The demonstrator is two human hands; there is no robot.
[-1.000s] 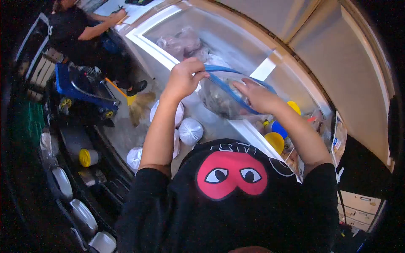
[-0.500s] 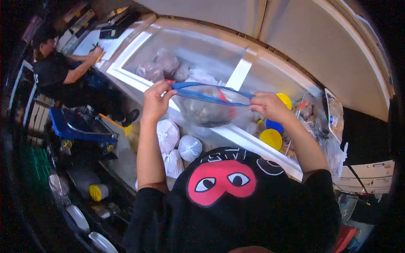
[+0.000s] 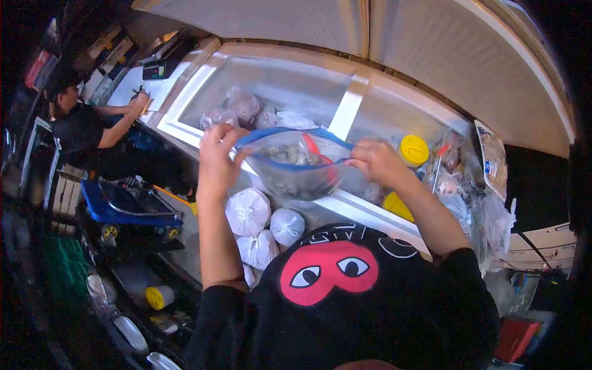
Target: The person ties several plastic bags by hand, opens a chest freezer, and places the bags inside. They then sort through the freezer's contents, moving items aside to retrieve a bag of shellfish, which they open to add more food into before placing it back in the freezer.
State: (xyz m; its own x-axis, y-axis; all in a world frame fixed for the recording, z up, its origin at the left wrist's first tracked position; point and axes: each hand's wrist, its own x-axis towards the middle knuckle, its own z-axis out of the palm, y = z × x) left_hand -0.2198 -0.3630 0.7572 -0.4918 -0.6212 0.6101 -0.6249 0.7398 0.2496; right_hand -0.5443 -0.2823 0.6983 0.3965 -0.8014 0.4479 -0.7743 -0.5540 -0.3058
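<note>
A clear zip bag (image 3: 293, 182) with a blue rim hangs over the near edge of the freezer, its mouth spread wide. My left hand (image 3: 221, 154) is closed on the left end of the rim, and my right hand (image 3: 373, 161) pinches the right end. Greyish contents lie in the bag, too blurred to name. A red strip (image 3: 311, 145) shows at the bag's opening. Beneath the bag, tied white bags (image 3: 248, 211) are piled against the freezer's outer side.
The open chest freezer (image 3: 348, 108) holds bagged items (image 3: 243, 105) at left, yellow-lidded tubs (image 3: 414, 150) and more bags at right. A person (image 3: 86, 126) writes on paper (image 3: 145, 86) at the upper left. A blue trolley (image 3: 126, 203) stands at the left.
The bag's mouth has opened from nearly closed to wide, showing more of the inside. Both hands have shifted slightly left and down in view.
</note>
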